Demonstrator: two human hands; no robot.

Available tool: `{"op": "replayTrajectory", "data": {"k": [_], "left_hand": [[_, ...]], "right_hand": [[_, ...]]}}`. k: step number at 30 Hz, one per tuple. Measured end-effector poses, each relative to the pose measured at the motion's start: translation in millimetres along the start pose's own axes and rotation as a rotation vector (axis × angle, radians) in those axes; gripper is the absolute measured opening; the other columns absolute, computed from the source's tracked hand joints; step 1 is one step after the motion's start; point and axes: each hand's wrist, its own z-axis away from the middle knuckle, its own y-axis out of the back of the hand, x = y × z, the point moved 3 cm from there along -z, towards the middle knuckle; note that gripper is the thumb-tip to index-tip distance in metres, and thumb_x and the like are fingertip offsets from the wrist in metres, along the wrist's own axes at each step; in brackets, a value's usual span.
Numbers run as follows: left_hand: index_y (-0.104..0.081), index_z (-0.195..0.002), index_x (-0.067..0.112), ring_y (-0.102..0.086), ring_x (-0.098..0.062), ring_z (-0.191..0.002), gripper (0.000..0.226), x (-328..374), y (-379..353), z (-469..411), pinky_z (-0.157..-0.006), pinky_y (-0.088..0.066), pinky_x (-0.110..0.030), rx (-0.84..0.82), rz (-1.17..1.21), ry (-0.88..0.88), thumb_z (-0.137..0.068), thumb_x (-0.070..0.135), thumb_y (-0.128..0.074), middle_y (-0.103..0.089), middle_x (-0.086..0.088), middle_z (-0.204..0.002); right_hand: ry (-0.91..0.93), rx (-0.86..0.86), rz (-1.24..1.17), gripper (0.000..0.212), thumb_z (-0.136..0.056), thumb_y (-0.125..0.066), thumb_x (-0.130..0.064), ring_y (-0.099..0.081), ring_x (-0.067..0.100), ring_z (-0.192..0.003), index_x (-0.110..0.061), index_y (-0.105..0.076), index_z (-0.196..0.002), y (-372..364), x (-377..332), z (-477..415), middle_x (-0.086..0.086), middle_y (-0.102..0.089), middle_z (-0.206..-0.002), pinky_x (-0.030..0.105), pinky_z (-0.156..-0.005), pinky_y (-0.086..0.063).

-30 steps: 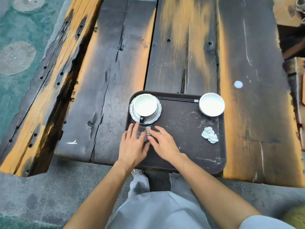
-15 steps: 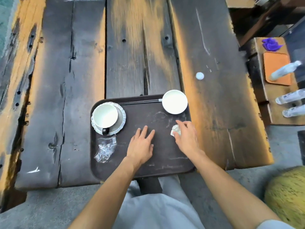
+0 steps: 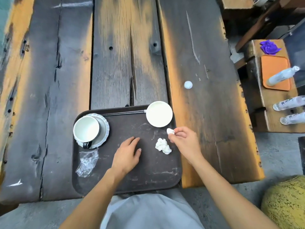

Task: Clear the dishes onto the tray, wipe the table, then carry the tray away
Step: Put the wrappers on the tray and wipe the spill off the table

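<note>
A dark brown tray (image 3: 148,177) lies at the near edge of the plank table (image 3: 128,55). On it stand a white cup (image 3: 86,129) on a scalloped saucer (image 3: 104,129), a white bowl (image 3: 159,114), black chopsticks (image 3: 122,112), a crumpled clear plastic wrapper (image 3: 86,162) and a crumpled white tissue (image 3: 162,146). My left hand (image 3: 127,154) rests flat and open on the tray's middle. Just right of the tissue, my right hand (image 3: 183,141) pinches a small white tissue piece (image 3: 170,131). A small white round cap (image 3: 188,84) lies on the table beyond the tray.
To the right stands a lower wooden side table (image 3: 270,116) with an orange tray (image 3: 275,71), a purple cloth (image 3: 269,47) and three clear bottles (image 3: 288,104). A yellow-green woven cushion (image 3: 285,202) sits at the lower right. Grey floor lies below the table edge.
Both hands left the plastic wrapper at the tray's left. My right hand reached to the tissue and lifted a small white piece off it. The view swung to the right.
</note>
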Motion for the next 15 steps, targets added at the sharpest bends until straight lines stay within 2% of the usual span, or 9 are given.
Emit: {"op": "replayTrajectory", "data": {"k": [3,7,11,15], "left_hand": [[-0.058,-0.139,0.016,-0.059,-0.025,-0.124,0.042,9.6,30.9,-18.0,-0.100,-0.048,-0.040,0.158,0.095,-0.002,-0.099,0.028,-0.057,-0.062,-0.002,-0.135],[-0.065,-0.130,0.013,-0.066,-0.025,-0.113,0.035,38.2,73.3,-62.7,-0.097,-0.051,-0.042,0.295,0.176,-0.026,-0.096,0.023,-0.061,-0.069,-0.004,-0.124],[-0.064,-0.129,0.014,-0.067,-0.028,-0.109,0.034,74.3,104.1,-123.1,-0.092,-0.053,-0.044,0.281,0.163,-0.081,-0.097,0.024,-0.061,-0.069,-0.008,-0.121],[-0.057,-0.138,0.018,-0.063,-0.033,-0.115,0.042,112.0,112.5,-192.0,-0.095,-0.051,-0.044,0.188,-0.019,-0.180,-0.099,0.031,-0.056,-0.065,-0.010,-0.130]], "right_hand": [[0.019,-0.077,-0.182,0.017,-0.088,-0.072,-0.010,-0.076,0.022,-0.081,-0.018,-0.068,-0.102,18.5,-23.2,-13.2,0.006,-0.078,-0.085,0.028,-0.073,-0.061],[-0.002,-0.081,-0.352,0.016,-0.092,-0.067,-0.004,-0.075,0.025,-0.090,-0.010,-0.070,-0.107,43.3,-50.8,-50.5,0.010,-0.078,-0.097,0.032,-0.082,-0.060],[-0.013,0.017,-0.410,0.014,-0.094,-0.062,0.001,-0.072,0.025,-0.094,-0.007,-0.069,-0.103,68.7,-68.6,-98.5,0.018,-0.074,-0.102,0.035,-0.084,-0.060],[0.025,0.125,-0.285,0.021,-0.092,-0.061,0.004,-0.073,0.020,-0.088,-0.010,-0.073,-0.102,98.0,-71.1,-150.3,0.014,-0.075,-0.094,0.029,-0.079,-0.060]]}}
